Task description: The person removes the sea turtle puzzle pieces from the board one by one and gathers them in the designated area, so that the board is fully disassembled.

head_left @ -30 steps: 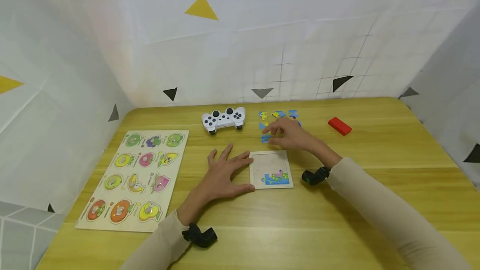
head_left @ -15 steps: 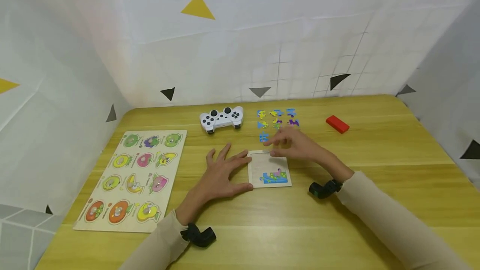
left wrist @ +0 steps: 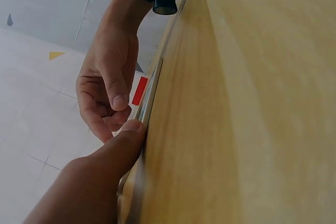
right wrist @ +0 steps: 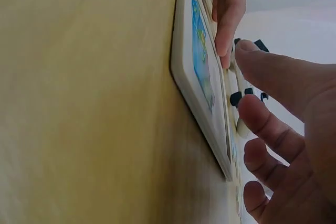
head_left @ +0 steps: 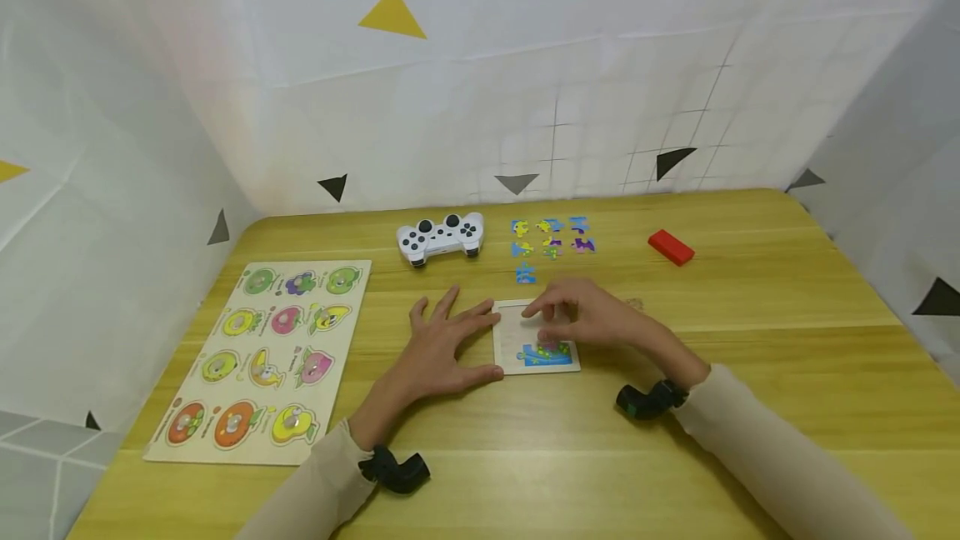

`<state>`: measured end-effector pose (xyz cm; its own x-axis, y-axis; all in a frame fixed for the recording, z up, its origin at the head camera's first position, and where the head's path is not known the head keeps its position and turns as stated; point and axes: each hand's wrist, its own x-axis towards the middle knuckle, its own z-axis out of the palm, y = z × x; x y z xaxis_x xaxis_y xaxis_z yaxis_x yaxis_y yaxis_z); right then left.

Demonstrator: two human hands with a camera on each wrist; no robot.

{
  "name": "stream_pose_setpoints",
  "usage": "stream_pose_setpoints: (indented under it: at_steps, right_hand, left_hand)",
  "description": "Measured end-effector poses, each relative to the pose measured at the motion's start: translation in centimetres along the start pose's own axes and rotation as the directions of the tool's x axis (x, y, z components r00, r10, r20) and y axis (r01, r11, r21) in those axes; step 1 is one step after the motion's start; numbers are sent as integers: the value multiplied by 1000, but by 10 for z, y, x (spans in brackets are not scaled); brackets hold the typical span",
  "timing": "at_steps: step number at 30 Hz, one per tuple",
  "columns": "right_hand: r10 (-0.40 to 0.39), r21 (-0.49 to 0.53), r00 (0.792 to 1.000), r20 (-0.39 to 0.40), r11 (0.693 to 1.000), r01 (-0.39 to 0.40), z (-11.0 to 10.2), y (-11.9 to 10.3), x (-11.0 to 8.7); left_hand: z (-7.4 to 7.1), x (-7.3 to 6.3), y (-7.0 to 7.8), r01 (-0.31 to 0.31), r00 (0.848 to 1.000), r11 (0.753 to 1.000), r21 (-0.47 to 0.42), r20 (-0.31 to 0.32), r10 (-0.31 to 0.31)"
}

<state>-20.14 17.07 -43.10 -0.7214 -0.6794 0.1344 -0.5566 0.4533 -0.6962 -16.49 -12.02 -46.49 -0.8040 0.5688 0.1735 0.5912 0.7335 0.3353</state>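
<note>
A small square puzzle tray (head_left: 508, 344) lies flat on the table, with joined blue, green and pink puzzle pieces (head_left: 536, 356) along its bottom edge. My left hand (head_left: 441, 352) spreads its fingers, with the fingertips and thumb resting at the tray's left side. Over the tray's right half hovers my right hand (head_left: 585, 315), palm down, its thumb tip above the joined pieces. In the right wrist view, a gap shows between the thumb and the loosely bent fingers of this right hand (right wrist: 294, 135), and nothing is between them. Several loose puzzle pieces (head_left: 582, 246) lie behind the tray.
A white game controller (head_left: 441, 238) sits at the back, left of the loose pieces. To the left lies a large fruit puzzle board (head_left: 330, 382). A red block (head_left: 671, 247) is at the back right. White cloth (head_left: 480, 107) walls in the wooden table (head_left: 510, 473).
My right hand has drawn back from the loose pieces toward me and now hovers over the tray, uncovering those pieces. My left hand stays at the tray's left side.
</note>
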Motion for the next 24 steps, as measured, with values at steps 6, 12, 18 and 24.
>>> stream_pose_setpoints:
  at_steps: [6, 12, 18, 24]
  right_hand:
    - [4, -39, 999, 33, 999, -3, 3, -5, -3]
    - [17, -118, 998, 60, 993, -10, 4, -10, -4]
    - [3, -193, 995, 104, 981, 17, 8, -15, -5]
    - [-22, -221, 992, 126, 974, 50, 11, -15, -5]
  left_hand:
    - [-1, 1, 1, 9, 1000, 1000, -5, 12, -9]
    - [0, 1, 0, 5, 1000, 1000, 3, 10, -5]
    - [0, 1, -1, -7, 1000, 1000, -2, 1, 7]
    - [-1, 0, 0, -4, 1000, 1000, -11, 2, 4]
